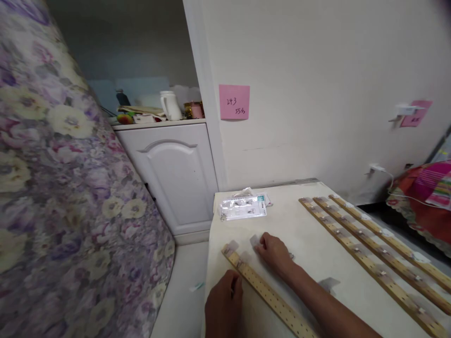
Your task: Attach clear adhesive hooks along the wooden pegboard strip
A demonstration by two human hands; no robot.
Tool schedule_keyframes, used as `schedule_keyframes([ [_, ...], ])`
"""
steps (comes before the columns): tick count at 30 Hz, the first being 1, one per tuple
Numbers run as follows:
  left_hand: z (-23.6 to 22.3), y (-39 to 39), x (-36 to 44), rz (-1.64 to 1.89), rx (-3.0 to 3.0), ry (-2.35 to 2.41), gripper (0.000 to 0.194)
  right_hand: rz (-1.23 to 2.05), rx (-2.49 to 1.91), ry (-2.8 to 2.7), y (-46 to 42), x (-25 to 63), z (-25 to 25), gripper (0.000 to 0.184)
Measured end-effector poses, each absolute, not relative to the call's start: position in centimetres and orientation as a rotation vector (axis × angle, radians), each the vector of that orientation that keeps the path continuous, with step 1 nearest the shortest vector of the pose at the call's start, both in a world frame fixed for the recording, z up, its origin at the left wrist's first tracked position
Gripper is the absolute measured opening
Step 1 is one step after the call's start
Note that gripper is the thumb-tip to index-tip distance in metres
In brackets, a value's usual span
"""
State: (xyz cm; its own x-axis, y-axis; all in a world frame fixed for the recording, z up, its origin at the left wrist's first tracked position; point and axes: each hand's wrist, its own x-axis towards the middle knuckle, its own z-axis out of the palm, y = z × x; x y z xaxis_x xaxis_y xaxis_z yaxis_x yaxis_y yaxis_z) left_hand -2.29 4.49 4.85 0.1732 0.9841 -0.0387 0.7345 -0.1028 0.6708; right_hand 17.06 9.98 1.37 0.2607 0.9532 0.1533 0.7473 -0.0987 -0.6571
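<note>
A long wooden strip with rows of small holes point(271, 296) lies diagonally on the white table point(303, 225). My left hand point(224, 307) rests at the strip's near-left side with fingers curled against it, close to a clear clip at its far end point(230, 247). My right hand point(275, 253) lies just beyond the strip, fingers bent down on a small clear piece point(254, 241) on the table. Whether either hand grips anything firmly is hard to make out.
Three more wooden strips with clear clips point(373, 253) lie side by side at the right. Clear plastic packets point(243, 207) sit near the table's far edge. A flowered mattress point(66, 197) stands at the left, a white cabinet point(172, 173) behind, pink notes point(234, 102) on the wall.
</note>
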Motion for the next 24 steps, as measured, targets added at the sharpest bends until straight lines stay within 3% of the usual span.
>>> schedule_keyframes([
  [8,4.0,4.1,-1.6,0.813,1.565,1.332,0.018,0.424,-1.755,-1.537,7.2,16.2,2.0,0.009],
  [15,3.0,3.5,-0.5,0.927,1.048,1.071,0.044,0.346,-1.329,-1.705,2.6,15.2,2.2,0.016],
  [24,2.5,3.3,-0.1,0.902,0.991,1.069,0.029,0.454,-1.220,-1.596,2.1,15.5,1.3,0.019],
])
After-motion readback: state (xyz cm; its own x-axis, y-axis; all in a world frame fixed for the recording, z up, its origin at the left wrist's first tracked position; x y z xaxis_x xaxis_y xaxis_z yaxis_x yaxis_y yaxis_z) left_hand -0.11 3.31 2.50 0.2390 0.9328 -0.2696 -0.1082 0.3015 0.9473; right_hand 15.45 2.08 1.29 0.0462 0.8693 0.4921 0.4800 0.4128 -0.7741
